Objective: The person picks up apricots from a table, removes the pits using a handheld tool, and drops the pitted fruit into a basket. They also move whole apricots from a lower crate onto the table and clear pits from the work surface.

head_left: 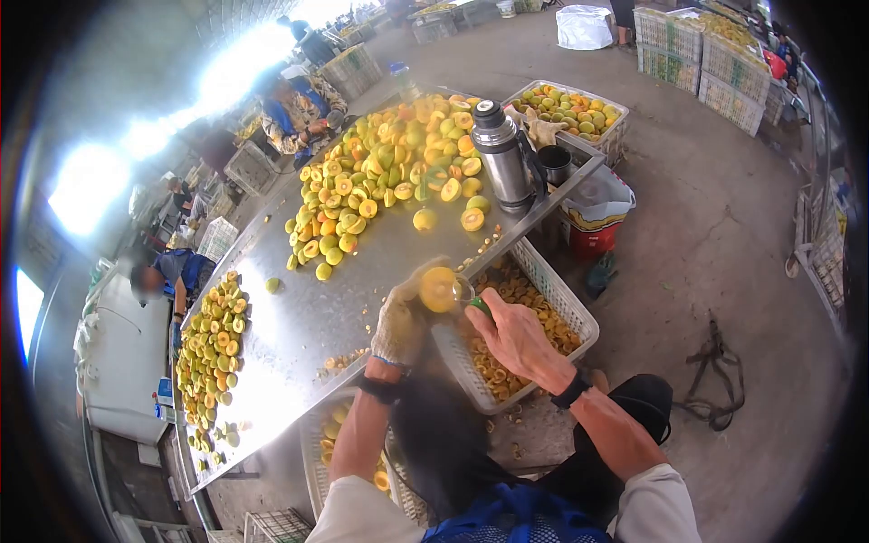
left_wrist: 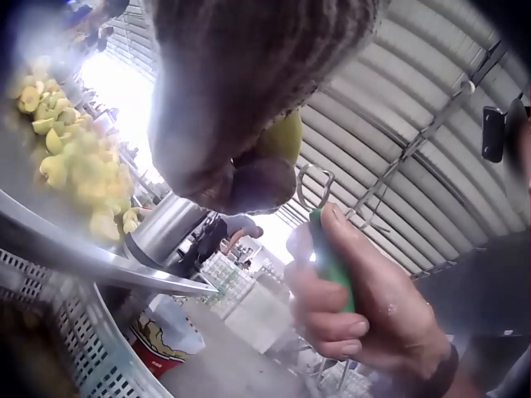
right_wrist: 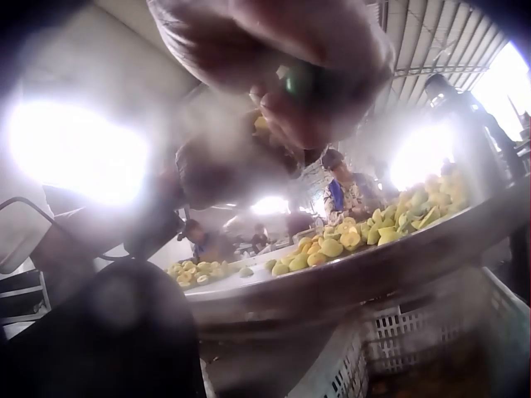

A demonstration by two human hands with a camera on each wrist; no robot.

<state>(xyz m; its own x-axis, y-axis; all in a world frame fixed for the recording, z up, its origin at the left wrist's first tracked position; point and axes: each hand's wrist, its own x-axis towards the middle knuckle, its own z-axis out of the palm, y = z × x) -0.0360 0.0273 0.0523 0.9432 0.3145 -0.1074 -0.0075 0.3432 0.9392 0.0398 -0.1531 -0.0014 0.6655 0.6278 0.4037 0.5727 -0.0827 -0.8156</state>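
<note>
Describer: White sleeves (head_left: 362,518) fill the bottom of the head view. Above them, the gloved left hand (head_left: 401,321) grasps a yellow fruit (head_left: 440,290).

Listener: And the other hand?

Describer: It is bare. The right hand (head_left: 518,337) is closed round a green-handled tool (head_left: 481,307), whose tip meets the yellow fruit. Both hands are over a white crate (head_left: 570,308) of orange pieces, at the edge of a metal table (head_left: 299,317). Farther back on the table are a heap of cut fruit (head_left: 389,172) and a steel flask (head_left: 502,158).

Listener: What does the left wrist view show?

Describer: The glove is close and blurred, its fingers wrapped over the yellow fruit (left_wrist: 284,137). The right hand (left_wrist: 365,311) clasps the tool (left_wrist: 330,259). The tool's wire loop (left_wrist: 314,187) is just beside the fruit.

Listener: And the right wrist view?

Describer: It is mostly blur. The right hand (right_wrist: 282,50) is curled at the top, with a speck of green in its grasp. Below it are the table edge (right_wrist: 348,282), with cut fruit (right_wrist: 332,245) on the table, and the crate (right_wrist: 398,340) underneath.
</note>
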